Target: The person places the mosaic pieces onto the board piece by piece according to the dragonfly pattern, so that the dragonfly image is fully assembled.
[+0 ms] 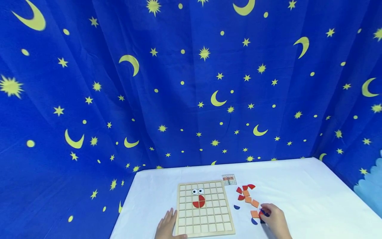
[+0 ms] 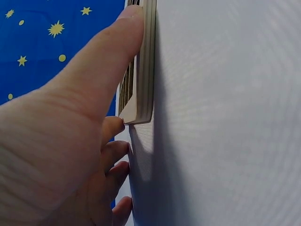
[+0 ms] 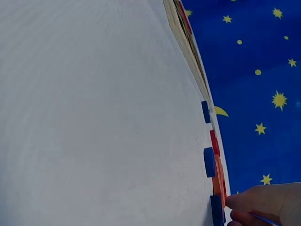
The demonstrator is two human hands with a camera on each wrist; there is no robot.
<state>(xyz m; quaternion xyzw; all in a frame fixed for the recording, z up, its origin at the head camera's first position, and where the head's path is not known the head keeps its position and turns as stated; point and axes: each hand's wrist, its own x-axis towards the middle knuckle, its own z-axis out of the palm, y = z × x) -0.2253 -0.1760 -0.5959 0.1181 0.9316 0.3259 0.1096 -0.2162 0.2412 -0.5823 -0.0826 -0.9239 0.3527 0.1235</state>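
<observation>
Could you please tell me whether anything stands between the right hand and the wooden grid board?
Nothing tall: left of the right hand lie an orange square and a blue half-disc, with another blue half-disc closer to the wooden grid board. They lie flat on the table, so the hand could probably pass over them.

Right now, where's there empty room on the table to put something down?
The white table is bare on the right, past the right hand, out to the edge. There's also bare room left of the grid board, beyond the left hand. It's crowded just right of the board, where coloured pieces lie.
</observation>
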